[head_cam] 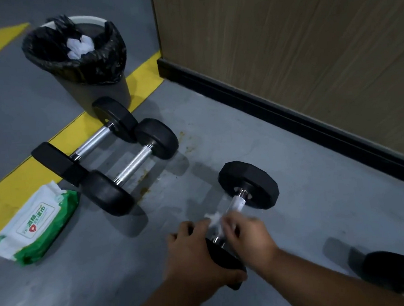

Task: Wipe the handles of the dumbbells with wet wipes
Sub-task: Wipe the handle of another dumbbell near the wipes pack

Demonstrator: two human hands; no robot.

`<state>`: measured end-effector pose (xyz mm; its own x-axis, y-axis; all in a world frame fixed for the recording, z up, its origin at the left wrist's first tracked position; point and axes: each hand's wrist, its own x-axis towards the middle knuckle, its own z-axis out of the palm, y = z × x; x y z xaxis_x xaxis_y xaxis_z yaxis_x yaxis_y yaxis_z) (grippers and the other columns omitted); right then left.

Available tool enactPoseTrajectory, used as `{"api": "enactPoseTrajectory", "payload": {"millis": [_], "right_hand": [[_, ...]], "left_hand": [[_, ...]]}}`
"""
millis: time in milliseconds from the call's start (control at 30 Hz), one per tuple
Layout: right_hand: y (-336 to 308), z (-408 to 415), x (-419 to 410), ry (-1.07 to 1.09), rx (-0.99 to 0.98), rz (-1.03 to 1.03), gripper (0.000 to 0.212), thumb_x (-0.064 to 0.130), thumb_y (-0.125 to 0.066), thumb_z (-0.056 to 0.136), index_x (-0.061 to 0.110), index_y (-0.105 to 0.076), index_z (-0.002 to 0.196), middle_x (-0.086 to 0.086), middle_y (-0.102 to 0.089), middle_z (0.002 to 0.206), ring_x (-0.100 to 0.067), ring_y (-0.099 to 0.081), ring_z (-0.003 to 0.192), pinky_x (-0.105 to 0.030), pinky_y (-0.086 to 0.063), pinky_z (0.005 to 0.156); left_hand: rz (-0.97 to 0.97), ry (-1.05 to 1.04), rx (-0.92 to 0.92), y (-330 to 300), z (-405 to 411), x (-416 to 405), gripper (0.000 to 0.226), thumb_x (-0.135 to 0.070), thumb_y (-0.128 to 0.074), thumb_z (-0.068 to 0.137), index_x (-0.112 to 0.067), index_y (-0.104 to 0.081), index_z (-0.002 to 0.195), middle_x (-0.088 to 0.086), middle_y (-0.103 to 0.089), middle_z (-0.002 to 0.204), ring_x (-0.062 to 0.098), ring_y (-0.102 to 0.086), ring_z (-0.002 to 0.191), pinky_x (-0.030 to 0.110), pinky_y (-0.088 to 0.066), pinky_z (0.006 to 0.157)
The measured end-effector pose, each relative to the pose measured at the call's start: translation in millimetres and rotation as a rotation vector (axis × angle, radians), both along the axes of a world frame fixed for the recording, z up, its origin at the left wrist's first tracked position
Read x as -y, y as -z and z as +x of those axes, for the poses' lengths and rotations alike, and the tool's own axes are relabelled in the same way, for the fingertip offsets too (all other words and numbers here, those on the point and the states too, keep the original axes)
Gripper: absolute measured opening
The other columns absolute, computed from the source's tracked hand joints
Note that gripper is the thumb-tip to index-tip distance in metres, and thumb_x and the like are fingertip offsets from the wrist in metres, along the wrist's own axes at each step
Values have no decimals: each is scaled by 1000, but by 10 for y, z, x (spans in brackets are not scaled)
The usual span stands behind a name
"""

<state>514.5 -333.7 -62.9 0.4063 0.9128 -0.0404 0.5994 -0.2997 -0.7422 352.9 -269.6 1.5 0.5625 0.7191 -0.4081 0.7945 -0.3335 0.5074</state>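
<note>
There is only one view, from a wide-angle camera on the person's head, and it looks forward and steeply down at the grey floor (254,129), so no second view shares the scene. The camera is nearest to the two forearms, which enter from the bottom edge, with the left hand (192,255) and the right hand (248,236) in the lower middle at the closest dumbbell (247,185). Farther up in the picture are the trash bin (89,89) at the top left and the wooden wall (296,48) at the top right, and the straight lines bend a little near the edges.
</note>
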Motion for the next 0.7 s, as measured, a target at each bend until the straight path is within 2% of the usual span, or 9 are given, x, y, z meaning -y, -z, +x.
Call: {"api": "enactPoseTrajectory", "payload": {"millis": [33,100,200,300,400,467,567,633,700], "right_hand": [[-20,-40,79,-88,1,-5,7,36,-61,94,31,-63,97,20,-57,64,8,-58,60,-9,-44,60],[16,80,75,-152,78,3,16,44,-59,93,34,-66,102,14,-68,71,-1,-64,62,-21,-52,60],[-10,374,-131,86,189,-14,8,32,-61,97,29,-68,99,-1,-68,63,-23,-66,59,-33,-52,53],[-64,315,-183,260,-31,-35,8,22,-58,99,26,-65,96,0,-63,59,-17,-63,53,-33,-53,54],[-124,3,2,-91,-82,-38,6,24,-61,99,29,-63,96,4,-66,74,-1,-61,59,-18,-48,59],[-115,44,53,-272,-20,-45,6,34,-62,97,33,-66,100,8,-68,81,-3,-64,66,-21,-51,65],[-75,345,-175,-3,150,-27,13,31,-60,98,24,-71,101,2,-69,66,-19,-66,61,-31,-54,57],[-61,358,-236,207,73,-42,8,23,-59,99,20,-66,99,2,-64,62,-21,-64,60,-31,-48,56],[-68,216,-170,180,25,-24,6,24,-56,99,23,-61,95,5,-59,58,-13,-59,52,-28,-43,52]], "left_hand": [[9,24,8,-17,10,0,112,-80,-69,30,-51,-38,133,-22,-35,117,9,-36,111,24,-33,98],[21,59,23,-34,20,-12,107,-76,-71,33,-52,-39,132,-27,-39,115,7,-36,111,25,-33,98],[-33,5,-8,-18,-9,-39,121,-78,-75,32,-53,-31,142,-21,-33,117,12,-30,109,28,-42,98],[-73,7,-59,-30,-16,-69,127,-82,-76,30,-52,-29,144,-18,-30,119,14,-28,113,33,-46,102],[-71,24,-91,-44,-7,-66,126,-82,-73,29,-50,-31,143,-17,-29,117,15,-32,114,32,-44,104],[-43,28,-95,-23,-4,-60,127,-83,-69,27,-47,-32,143,-16,-31,120,15,-34,114,32,-44,103],[-57,6,-89,-1,-5,-62,126,-83,-72,28,-51,-31,142,-16,-33,121,16,-32,113,36,-47,102],[-58,5,-85,-1,-11,-54,125,-83,-73,29,-53,-30,142,-16,-32,121,16,-31,113,36,-47,101],[-60,-8,-67,-13,-8,-43,123,-83,-74,29,-55,-30,142,-17,-33,121,15,-30,113,36,-48,101]]}}
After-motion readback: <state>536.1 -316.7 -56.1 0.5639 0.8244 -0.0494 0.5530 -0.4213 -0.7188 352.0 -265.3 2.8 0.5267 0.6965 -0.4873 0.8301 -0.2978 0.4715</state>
